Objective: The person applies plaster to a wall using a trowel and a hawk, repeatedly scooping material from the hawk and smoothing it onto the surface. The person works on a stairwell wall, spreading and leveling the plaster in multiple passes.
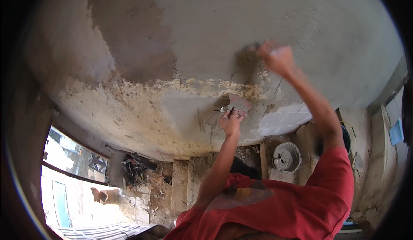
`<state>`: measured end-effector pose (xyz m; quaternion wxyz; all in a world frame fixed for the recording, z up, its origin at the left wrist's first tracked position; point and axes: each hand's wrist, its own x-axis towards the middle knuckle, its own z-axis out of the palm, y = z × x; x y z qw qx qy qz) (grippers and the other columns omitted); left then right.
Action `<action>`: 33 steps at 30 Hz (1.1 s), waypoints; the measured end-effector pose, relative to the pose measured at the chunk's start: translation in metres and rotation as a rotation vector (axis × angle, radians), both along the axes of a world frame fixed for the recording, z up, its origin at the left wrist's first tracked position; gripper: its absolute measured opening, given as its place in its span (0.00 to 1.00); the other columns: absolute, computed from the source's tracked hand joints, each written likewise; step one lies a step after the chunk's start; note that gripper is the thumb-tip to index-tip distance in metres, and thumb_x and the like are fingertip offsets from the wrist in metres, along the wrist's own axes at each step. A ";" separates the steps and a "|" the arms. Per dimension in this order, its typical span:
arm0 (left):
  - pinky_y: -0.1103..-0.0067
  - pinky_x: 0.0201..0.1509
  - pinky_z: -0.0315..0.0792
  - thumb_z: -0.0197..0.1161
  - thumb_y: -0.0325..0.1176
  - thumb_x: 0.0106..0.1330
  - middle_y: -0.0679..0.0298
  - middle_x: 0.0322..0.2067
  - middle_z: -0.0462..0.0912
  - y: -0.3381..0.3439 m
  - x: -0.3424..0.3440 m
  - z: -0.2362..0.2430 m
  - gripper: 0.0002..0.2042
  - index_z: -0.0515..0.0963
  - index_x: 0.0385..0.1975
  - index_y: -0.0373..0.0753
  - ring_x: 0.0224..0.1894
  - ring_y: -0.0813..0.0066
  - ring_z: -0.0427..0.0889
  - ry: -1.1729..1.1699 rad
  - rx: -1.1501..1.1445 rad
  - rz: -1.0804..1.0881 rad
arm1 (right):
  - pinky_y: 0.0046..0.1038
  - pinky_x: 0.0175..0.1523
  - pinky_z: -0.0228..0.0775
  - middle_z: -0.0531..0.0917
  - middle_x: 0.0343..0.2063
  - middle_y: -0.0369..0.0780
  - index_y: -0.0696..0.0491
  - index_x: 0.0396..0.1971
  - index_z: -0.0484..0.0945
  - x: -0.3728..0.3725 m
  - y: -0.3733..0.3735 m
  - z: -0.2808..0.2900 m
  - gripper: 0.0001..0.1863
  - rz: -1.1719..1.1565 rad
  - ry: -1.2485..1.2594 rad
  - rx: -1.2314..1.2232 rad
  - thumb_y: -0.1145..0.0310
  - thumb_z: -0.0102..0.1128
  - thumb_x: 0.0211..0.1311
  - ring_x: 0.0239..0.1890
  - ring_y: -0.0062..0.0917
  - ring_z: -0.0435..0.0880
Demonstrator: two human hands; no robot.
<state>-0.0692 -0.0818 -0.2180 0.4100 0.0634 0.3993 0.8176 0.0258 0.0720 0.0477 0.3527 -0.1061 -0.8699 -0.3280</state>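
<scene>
My left hand grips a flat, pinkish-red plate smeared with grey plaster, held close to the lower wall. A small whitish bit shows beside its fingers. Higher up and to the right, my right hand is blurred by motion, with its fingers curled closed against the wall. What they hold is too smeared to name; a dark patch lies just left of them. Smooth grey plaster covers the upper wall. Below it runs a rough, yellowish, flaking band.
A plaster-crusted bucket with grey stuff inside stands below on the right, near wooden boards. Rubble and dark debris lie on the floor at the lower left, by a bright window. A blue cloth-like piece hangs at far right.
</scene>
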 end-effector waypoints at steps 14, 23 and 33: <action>0.68 0.48 0.85 0.59 0.25 0.74 0.59 0.39 0.82 0.006 0.023 -0.003 0.08 0.78 0.43 0.25 0.40 0.70 0.83 -0.025 0.008 -0.034 | 0.40 0.33 0.77 0.84 0.29 0.39 0.48 0.32 0.83 0.082 -0.014 -0.009 0.05 0.034 0.089 -0.244 0.64 0.69 0.62 0.33 0.37 0.86; 0.69 0.47 0.85 0.61 0.29 0.75 0.62 0.37 0.81 0.027 0.050 -0.014 0.09 0.80 0.44 0.27 0.38 0.74 0.81 0.066 -0.039 -0.126 | 0.36 0.31 0.75 0.84 0.26 0.35 0.47 0.30 0.84 0.079 0.059 -0.048 0.05 -0.124 0.443 -0.145 0.64 0.72 0.58 0.32 0.32 0.85; 0.67 0.48 0.85 0.61 0.28 0.74 0.58 0.40 0.82 0.017 0.054 -0.035 0.10 0.79 0.47 0.28 0.42 0.68 0.84 0.068 -0.115 -0.131 | 0.33 0.31 0.74 0.80 0.24 0.37 0.47 0.36 0.89 0.117 0.022 -0.039 0.06 -0.379 0.432 -0.138 0.69 0.74 0.58 0.28 0.31 0.82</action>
